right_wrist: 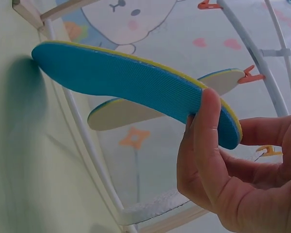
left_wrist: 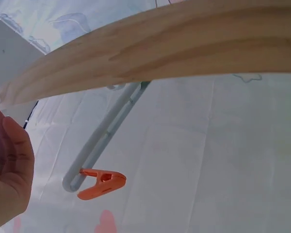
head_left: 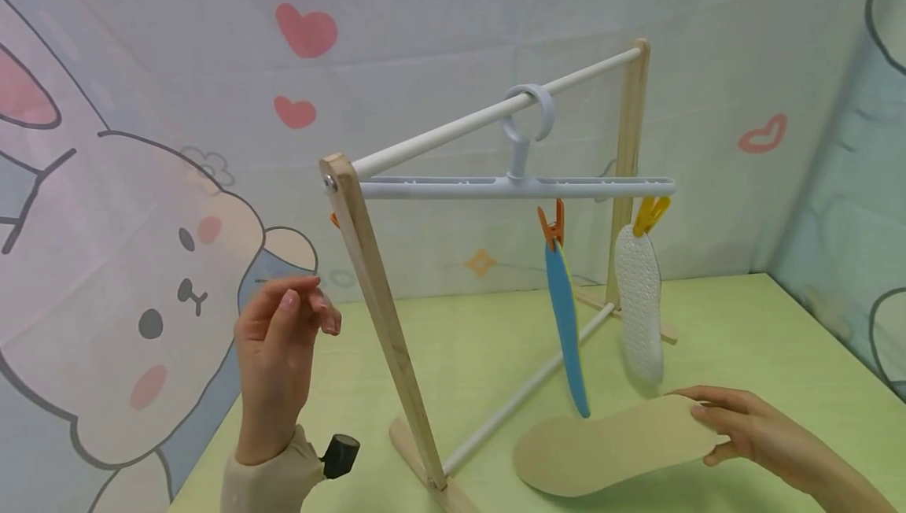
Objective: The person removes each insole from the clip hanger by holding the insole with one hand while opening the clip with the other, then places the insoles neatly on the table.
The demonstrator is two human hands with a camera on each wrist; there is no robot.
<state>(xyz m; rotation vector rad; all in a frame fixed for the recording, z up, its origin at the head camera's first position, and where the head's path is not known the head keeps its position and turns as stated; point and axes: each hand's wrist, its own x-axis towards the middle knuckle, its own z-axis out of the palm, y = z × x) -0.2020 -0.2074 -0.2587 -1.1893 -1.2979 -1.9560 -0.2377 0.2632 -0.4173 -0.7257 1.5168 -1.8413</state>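
- On my head view, the right hand (head_left: pixel 750 426) is at 4 o'clock, pinching one end of the beige-faced insole (head_left: pixel 616 450); the right wrist view shows its other face blue.
- That insole lies near 5 o'clock, apparently lifted over the worktop (head_left: pixel 729 348).
- The left hand (head_left: pixel 283 332) is at 8 o'clock beside the wooden post (head_left: pixel 382 300), fingers loosely bent, and I see nothing in it.
- At 1 o'clock from that hand, an orange clip on the hanger (head_left: pixel 453 188) is mostly behind the post; my left wrist view shows the orange clip (left_wrist: pixel 104 183) with nothing hung from it.
- The blue insole (head_left: pixel 566 324) hangs at 11 o'clock from the held one, the white insole (head_left: pixel 639 300) at 12; I can't tell whether the blue tip touches it.
- My worry: lifting straight up could knock both and pull them from their clips.
- The one-end grip could let the far end droop or twist.
- With both hung insoles right of the single hook (head_left: pixel 545 104), a bump could tilt or swing the hanger.
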